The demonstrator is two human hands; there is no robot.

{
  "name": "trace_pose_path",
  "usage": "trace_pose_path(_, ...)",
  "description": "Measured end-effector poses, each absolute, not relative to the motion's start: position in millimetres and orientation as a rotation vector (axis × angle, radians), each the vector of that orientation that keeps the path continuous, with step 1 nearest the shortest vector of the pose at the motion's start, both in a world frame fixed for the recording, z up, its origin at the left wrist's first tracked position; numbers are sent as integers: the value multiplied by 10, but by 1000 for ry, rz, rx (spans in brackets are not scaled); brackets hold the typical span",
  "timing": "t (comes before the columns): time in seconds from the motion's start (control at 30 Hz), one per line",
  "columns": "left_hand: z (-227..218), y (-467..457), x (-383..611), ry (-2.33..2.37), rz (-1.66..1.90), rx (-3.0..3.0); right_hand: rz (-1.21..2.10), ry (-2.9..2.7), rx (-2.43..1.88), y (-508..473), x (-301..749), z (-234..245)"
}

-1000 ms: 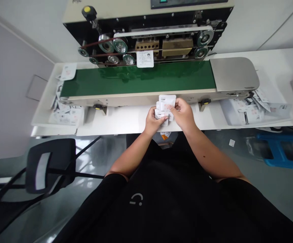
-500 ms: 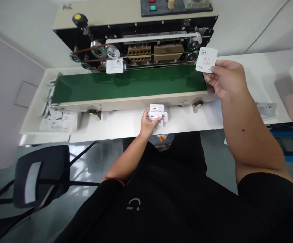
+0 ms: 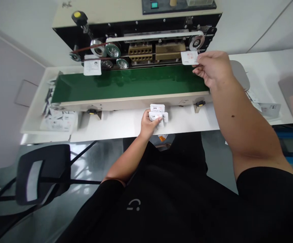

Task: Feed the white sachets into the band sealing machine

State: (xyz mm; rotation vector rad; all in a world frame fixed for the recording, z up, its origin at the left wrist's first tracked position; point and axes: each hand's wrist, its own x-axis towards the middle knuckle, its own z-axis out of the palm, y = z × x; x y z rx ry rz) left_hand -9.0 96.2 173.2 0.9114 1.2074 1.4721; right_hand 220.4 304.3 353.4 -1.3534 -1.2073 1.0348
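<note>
My right hand [image 3: 212,67] pinches one white pouch [image 3: 189,57] by its edge and holds it against the sealing band at the right end of the sealing machine [image 3: 136,37], just above the green conveyor belt [image 3: 131,82]. My left hand [image 3: 148,124] is closed around a small stack of white pouches [image 3: 157,113] over the white table in front of the machine. Another white pouch [image 3: 92,66] rides at the left end of the band, near the belt's exit.
A white tray [image 3: 34,111] at the belt's left end holds several finished pouches. More pouches lie on the table at the right [image 3: 270,109]. A black chair [image 3: 42,172] stands to my lower left and a blue stool [image 3: 290,145] to the right.
My right hand took one pouch off the stack, carried it up and right, then lowered it to the machine's infeed. The pouch in the band travelled left. My left hand stayed put.
</note>
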Motion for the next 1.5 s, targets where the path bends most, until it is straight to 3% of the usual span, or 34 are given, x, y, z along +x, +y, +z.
trace_pose_path(0.23, 1699, 967, -71, 1185, 1488, 879, 620, -1386, -1233, 2014, 1968, 3295)
trace_pose_path(0.4, 1722, 971, -56, 1165, 1507, 911, 726, -1809, -1243, 1404, 1747, 2851)
trace_pose_path(0.6, 1743, 934, -65, 1113, 1489, 957, 827, -1871, -1351, 1347, 1652, 2669)
trace_pose_path(0.9, 1770, 900, -107, 1210, 1431, 948, 973, -1384, -1187, 1530, 1886, 2851)
trace_pose_path(1.1, 1784, 907, -102, 1198, 1443, 952, 1215, -1103, -1217, 2135, 2382, 3432)
trace_pose_path(1.27, 1790, 909, -100, 1197, 1434, 940, 1125, -947, -1344, 2448, 2609, 3777)
trace_pose_path(1.5, 1788, 919, -105, 1179, 1427, 927, 1086, -930, -1585, 2642, 2479, 3844)
